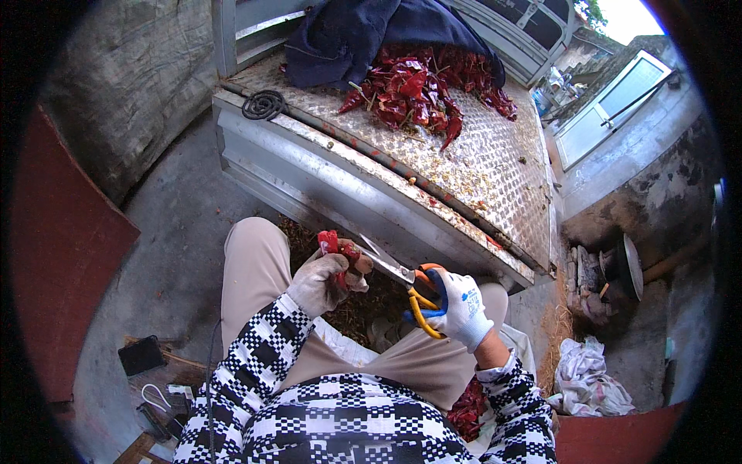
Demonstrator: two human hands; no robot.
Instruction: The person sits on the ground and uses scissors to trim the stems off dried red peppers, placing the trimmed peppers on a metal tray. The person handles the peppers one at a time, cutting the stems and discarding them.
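A worn, dirty white glove covers my left hand (327, 278), which grips a dried red chili pepper (329, 242) above my lap. My right hand (458, 307), in a white glove with blue-coated fingers, holds scissors (400, 269) by their orange and yellow handles. The blades are spread and point toward the pepper; whether they touch it I cannot tell. Ahead, a heap of dried red chili peppers (411, 93) lies on a metal truck bed (498, 162), partly under a dark blue cloth (348, 40).
A coiled black cord (264, 105) rests on the bed's edge. More red peppers (466, 412) are beside my right thigh. White plastic sacking (588, 377) lies at right, below a round pan or lid (632, 267). A black flat object (141, 355) is at lower left.
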